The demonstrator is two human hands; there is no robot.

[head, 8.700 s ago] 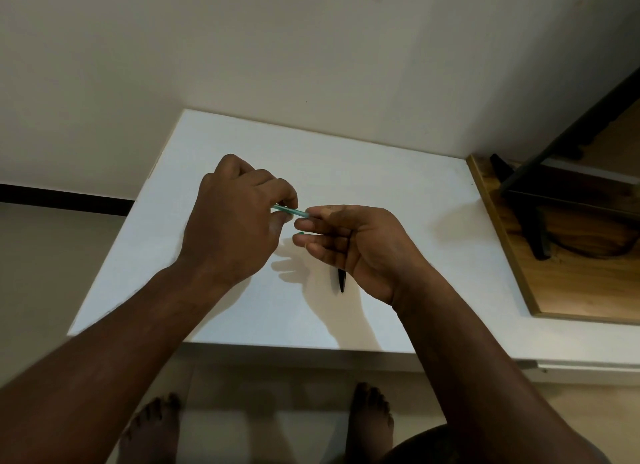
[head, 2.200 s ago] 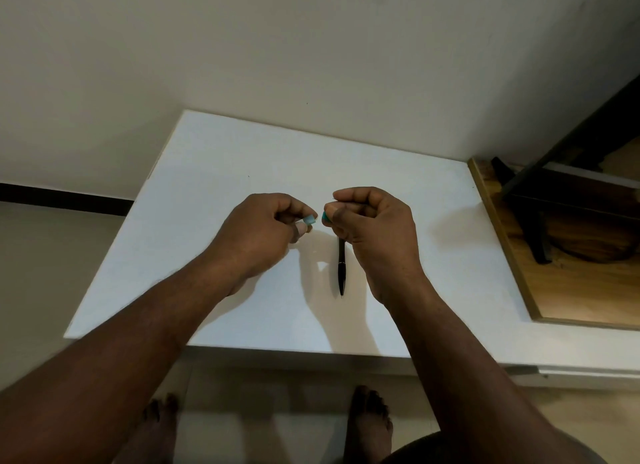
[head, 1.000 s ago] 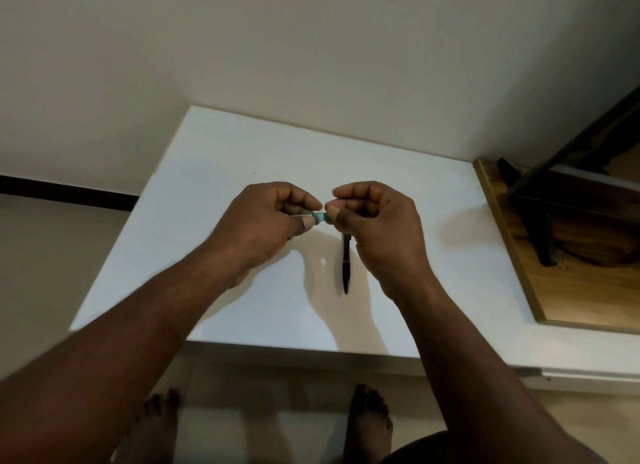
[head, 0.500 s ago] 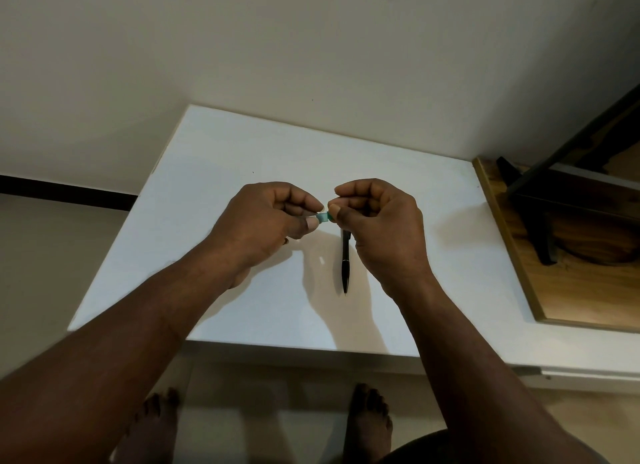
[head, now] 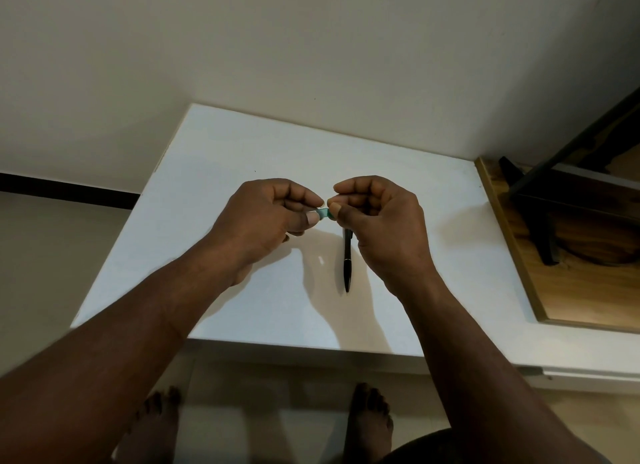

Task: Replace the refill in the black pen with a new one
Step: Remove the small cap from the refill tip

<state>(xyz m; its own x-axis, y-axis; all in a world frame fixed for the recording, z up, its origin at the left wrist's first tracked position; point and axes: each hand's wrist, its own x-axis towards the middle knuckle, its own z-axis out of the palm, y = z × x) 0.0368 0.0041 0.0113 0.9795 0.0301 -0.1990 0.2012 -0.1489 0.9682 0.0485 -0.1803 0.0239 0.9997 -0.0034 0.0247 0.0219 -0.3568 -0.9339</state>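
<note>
A black pen (head: 347,261) lies on the white table (head: 221,158), its tip pointing toward me and its far end hidden under my right hand (head: 382,226). Above the table, both hands meet thumb to thumb around a small teal piece (head: 325,214). My left hand (head: 268,217) pinches its left end between thumb and forefinger. My right hand pinches its right end, the other fingers curled in. Only a short stretch of teal shows between the fingertips; the rest is hidden in the hands. A tiny pale fleck (head: 320,260) lies on the table left of the pen.
The white table stands against a beige wall. To its right lies a wooden surface (head: 588,290) with a black stand (head: 543,228) on it. My bare feet (head: 369,422) are on the floor below the table's near edge.
Earlier a longer teal stick was held between the hands. Over the last second the hands stay pressed together around the short teal piece, almost still, and the pen has not moved.
</note>
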